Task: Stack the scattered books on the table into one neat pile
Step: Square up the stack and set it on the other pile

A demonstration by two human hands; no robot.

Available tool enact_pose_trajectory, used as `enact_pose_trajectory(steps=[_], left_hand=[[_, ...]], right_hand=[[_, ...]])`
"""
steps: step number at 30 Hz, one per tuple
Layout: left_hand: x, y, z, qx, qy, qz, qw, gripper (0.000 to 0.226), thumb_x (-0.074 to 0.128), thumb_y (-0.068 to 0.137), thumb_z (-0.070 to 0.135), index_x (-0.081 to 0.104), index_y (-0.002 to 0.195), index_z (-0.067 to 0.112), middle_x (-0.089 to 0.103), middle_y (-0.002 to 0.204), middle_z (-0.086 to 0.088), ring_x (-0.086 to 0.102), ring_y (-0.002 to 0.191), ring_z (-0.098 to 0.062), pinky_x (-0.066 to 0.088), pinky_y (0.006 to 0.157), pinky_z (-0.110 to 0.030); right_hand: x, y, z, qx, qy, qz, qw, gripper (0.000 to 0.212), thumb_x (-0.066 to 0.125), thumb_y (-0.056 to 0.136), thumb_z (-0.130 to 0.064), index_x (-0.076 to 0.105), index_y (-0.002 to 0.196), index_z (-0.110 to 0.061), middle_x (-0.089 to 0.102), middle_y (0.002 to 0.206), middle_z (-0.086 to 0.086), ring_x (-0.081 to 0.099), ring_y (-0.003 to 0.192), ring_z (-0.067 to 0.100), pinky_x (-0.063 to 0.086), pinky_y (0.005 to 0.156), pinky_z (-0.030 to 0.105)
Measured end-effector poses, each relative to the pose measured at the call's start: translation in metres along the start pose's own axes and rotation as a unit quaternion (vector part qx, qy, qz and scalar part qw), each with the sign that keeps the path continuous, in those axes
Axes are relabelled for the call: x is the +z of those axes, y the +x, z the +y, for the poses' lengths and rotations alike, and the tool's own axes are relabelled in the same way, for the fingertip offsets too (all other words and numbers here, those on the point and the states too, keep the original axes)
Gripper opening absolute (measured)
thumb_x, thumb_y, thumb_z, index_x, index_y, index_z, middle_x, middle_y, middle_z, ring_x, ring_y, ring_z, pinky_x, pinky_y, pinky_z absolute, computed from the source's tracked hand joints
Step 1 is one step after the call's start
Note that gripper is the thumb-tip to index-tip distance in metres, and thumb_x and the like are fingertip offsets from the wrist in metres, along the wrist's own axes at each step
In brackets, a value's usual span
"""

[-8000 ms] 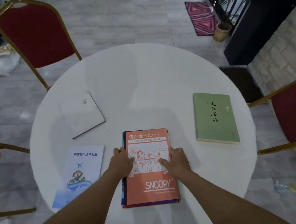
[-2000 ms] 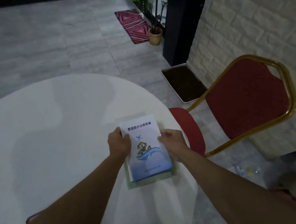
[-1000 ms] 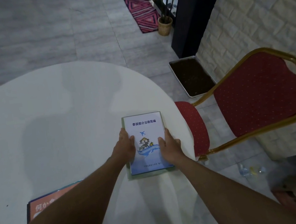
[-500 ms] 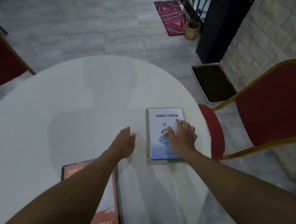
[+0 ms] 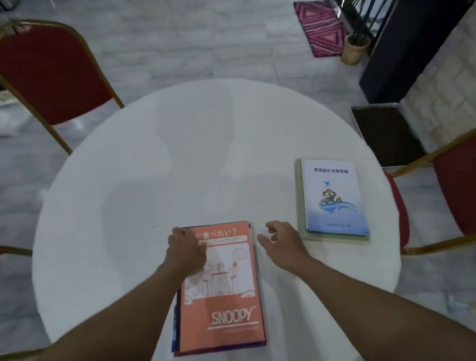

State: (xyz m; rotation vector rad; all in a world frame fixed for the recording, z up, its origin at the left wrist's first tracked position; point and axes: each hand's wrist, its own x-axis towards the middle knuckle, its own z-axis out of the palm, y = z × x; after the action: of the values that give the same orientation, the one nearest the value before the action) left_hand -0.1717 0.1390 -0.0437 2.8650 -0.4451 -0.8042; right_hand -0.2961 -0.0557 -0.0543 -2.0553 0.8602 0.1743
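- On the round white table, two short piles are seen, so the job is judged unfinished until they are merged into one.
- At 6 o'clock on the tabletop, nearest the wearer, the orange Snoopy book is laid on top of darker volumes; it is judged thin, soft-covered and light, likely to bend if lifted by one corner, so a grip along both long edges is advised.
- Beneath it, only slivers of blue and dark red are shown at the left and bottom edges; how many books lie there cannot be told.
- At 3 o'clock, close to the table's rim, the blue-and-white booklet is rested on the green book, well apart from the orange pile.
- That green book is judged stiffer and heavier, a fair carrier for the glossy booklet, which could slide off if the pair is tilted; a hold under the green book's short ends with thumbs on top is suggested.
- Most of the green cover is hidden; only its left and near margins are visible.
- Over the orange cover's upper left corner, the left hand is pressed flat, fingers together, hiding part of the title.
- Between the piles, the right hand is held loosely curled and empty, gripping nothing; whether it touches the table cannot be told.
- Small print on both covers is blurred.
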Motion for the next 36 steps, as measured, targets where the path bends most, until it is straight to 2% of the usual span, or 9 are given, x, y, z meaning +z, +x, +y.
enact_pose_trajectory(steps=[4, 9, 13, 16, 20, 26, 29, 31, 36], left_hand=[[0.011, -0.011, -0.021, -0.016, -0.044, 0.008, 0.999, 0.062, 0.053, 0.097, 0.035, 0.027, 0.144, 0.004, 0.030, 0.144, -0.017, 0.039, 0.131, -0.034, 0.044, 0.104, -0.042], [0.027, -0.017, -0.035, -0.058, -0.054, 0.022, 0.997, 0.059, 0.049, 0.097, 0.045, 0.038, 0.136, 0.001, 0.046, 0.135, -0.019, 0.047, 0.124, -0.030, 0.043, 0.101, -0.037], [0.025, -0.009, -0.039, -0.144, -0.228, -0.007, 0.963, 0.060, 0.069, 0.086, 0.041, 0.048, 0.129, 0.005, 0.055, 0.129, -0.017, 0.058, 0.118, -0.034, 0.052, 0.099, -0.045], [0.020, -0.007, -0.044, -0.159, -0.345, -0.054, 0.923, 0.050, 0.075, 0.080, 0.030, 0.057, 0.121, 0.009, 0.065, 0.121, -0.016, 0.068, 0.103, -0.034, 0.060, 0.087, -0.049], [0.015, -0.016, -0.043, -0.141, -0.435, -0.041, 0.888, 0.052, 0.072, 0.083, 0.021, 0.044, 0.125, 0.009, 0.054, 0.131, -0.017, 0.069, 0.100, -0.033, 0.062, 0.077, -0.045], [-0.025, -0.030, -0.035, -0.006, -0.440, 0.052, 0.896, 0.041, 0.071, 0.084, 0.023, 0.041, 0.110, 0.014, 0.045, 0.121, -0.008, 0.068, 0.099, -0.026, 0.063, 0.077, -0.046], [-0.060, -0.031, -0.028, 0.085, -0.422, 0.124, 0.894, 0.033, 0.065, 0.086, 0.020, 0.044, 0.110, 0.012, 0.043, 0.118, -0.007, 0.065, 0.098, -0.022, 0.064, 0.076, -0.040], [-0.078, -0.030, -0.026, 0.136, -0.434, 0.149, 0.878, 0.026, 0.057, 0.088, 0.012, 0.047, 0.111, 0.005, 0.048, 0.118, -0.012, 0.067, 0.099, -0.024, 0.064, 0.072, -0.036], [-0.098, -0.030, -0.027, 0.271, -0.448, 0.182, 0.832, 0.027, 0.046, 0.083, -0.008, 0.057, 0.108, -0.005, 0.065, 0.109, -0.018, 0.072, 0.100, -0.023, 0.064, 0.072, -0.033]], right_hand=[[0.026, -0.019, -0.007, 0.038, -0.008, -0.046, 0.998, 0.053, 0.070, 0.088, -0.042, 0.058, 0.128, -0.010, 0.063, 0.122, 0.004, 0.064, 0.106, 0.021, 0.052, 0.092, 0.032], [0.049, -0.031, -0.015, 0.090, 0.047, -0.031, 0.994, 0.054, 0.086, 0.074, -0.035, 0.061, 0.115, -0.011, 0.072, 0.115, 0.004, 0.071, 0.101, 0.023, 0.060, 0.088, 0.042], [0.053, -0.027, -0.022, 0.122, 0.087, -0.031, 0.988, 0.032, 0.088, 0.073, -0.022, 0.060, 0.088, -0.022, 0.074, 0.116, 0.008, 0.074, 0.098, 0.025, 0.062, 0.086, 0.042], [0.055, -0.025, -0.027, 0.148, 0.098, -0.037, 0.983, 0.033, 0.087, 0.072, -0.015, 0.062, 0.094, -0.017, 0.073, 0.115, 0.009, 0.073, 0.098, 0.027, 0.062, 0.085, 0.044], [0.054, -0.028, -0.030, 0.154, 0.133, -0.051, 0.978, 0.053, 0.081, 0.075, -0.008, 0.042, 0.110, -0.018, 0.062, 0.120, 0.009, 0.069, 0.104, 0.028, 0.062, 0.084, 0.046], [0.035, -0.038, -0.055, 0.103, 0.274, -0.071, 0.954, 0.071, 0.073, 0.084, -0.002, 0.020, 0.126, -0.025, 0.062, 0.118, 0.010, 0.072, 0.098, 0.024, 0.064, 0.074, 0.040], [0.022, -0.037, -0.081, 0.024, 0.286, -0.025, 0.958, 0.057, 0.068, 0.078, -0.001, 0.045, 0.127, -0.022, 0.069, 0.115, 0.006, 0.072, 0.101, 0.024, 0.064, 0.080, 0.045], [0.013, -0.037, -0.099, -0.013, 0.303, 0.005, 0.953, 0.046, 0.064, 0.077, 0.001, 0.059, 0.117, -0.020, 0.074, 0.108, 0.003, 0.073, 0.098, 0.020, 0.064, 0.077, 0.038], [-0.001, -0.037, -0.120, -0.044, 0.333, 0.076, 0.939, 0.036, 0.062, 0.079, 0.002, 0.063, 0.105, -0.024, 0.076, 0.093, -0.004, 0.074, 0.077, 0.003, 0.057, 0.055, 0.019]])
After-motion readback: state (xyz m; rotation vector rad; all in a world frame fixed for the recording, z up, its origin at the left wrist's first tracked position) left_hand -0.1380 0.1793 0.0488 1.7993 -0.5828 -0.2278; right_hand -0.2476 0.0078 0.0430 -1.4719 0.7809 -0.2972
